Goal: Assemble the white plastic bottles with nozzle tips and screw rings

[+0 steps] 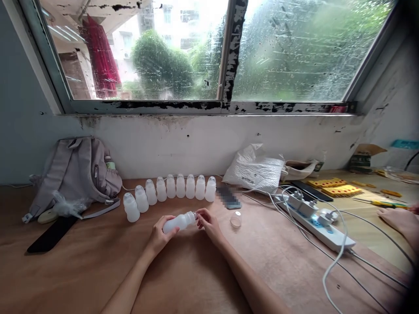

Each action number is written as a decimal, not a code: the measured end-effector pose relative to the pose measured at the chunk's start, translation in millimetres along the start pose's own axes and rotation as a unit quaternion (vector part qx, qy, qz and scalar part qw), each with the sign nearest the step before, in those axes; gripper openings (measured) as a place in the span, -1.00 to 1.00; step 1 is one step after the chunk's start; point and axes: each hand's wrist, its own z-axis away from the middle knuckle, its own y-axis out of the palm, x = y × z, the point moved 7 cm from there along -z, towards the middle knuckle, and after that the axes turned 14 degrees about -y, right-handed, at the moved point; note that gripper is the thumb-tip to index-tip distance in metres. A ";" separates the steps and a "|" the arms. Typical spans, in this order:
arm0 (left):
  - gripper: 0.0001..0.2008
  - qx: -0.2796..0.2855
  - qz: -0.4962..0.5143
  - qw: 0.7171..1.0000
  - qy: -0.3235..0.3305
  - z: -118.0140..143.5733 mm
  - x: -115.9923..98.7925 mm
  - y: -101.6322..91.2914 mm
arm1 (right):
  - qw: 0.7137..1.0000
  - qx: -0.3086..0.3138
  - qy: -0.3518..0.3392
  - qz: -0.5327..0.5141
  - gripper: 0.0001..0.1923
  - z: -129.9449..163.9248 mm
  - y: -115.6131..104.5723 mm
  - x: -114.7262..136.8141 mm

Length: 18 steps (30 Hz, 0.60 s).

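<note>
My left hand (159, 235) grips a small frosted white plastic bottle (178, 221), held on its side above the brown table (98, 261). The fingertips of my right hand (207, 221) pinch the bottle's neck end. A clear round cap (235, 219) lies on the table just right of my right hand. Behind my hands, several identical white bottles (170, 187) stand upright in a curved row.
A grey backpack (77, 172) leans on the wall at left, with a black phone (52, 234) in front. A white bag (255, 170), a power strip (322, 226) with cables, yellow parts (340, 189) and another person's hand (397, 220) are at right.
</note>
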 end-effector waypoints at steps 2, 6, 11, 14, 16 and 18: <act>-0.69 -0.002 -0.005 1.000 -0.002 3.2 -1.2 -4.3 | 1.000 0.015 -0.003 0.010 -0.73 1.0 4.0 1.2; -0.69 0.000 -0.016 1.000 0.006 7.1 -8.3 -8.3 | 0.999 0.027 -0.007 0.038 -0.73 2.8 6.4 5.1; -0.69 0.015 0.001 0.999 0.030 8.7 -9.2 -4.4 | 0.996 0.045 0.008 0.077 -0.57 3.6 4.6 3.6; -0.68 0.019 0.015 0.999 0.030 9.3 -5.1 -2.4 | 0.994 0.052 0.020 0.094 -0.48 3.8 4.9 1.5; -0.68 0.023 0.019 0.999 0.019 9.3 -2.7 -1.1 | 0.993 0.049 0.020 0.104 -0.47 3.7 4.2 2.8; -0.68 0.022 0.022 0.999 0.005 9.4 -1.3 -0.8 | 0.994 0.040 0.010 0.104 -0.51 3.4 2.6 6.1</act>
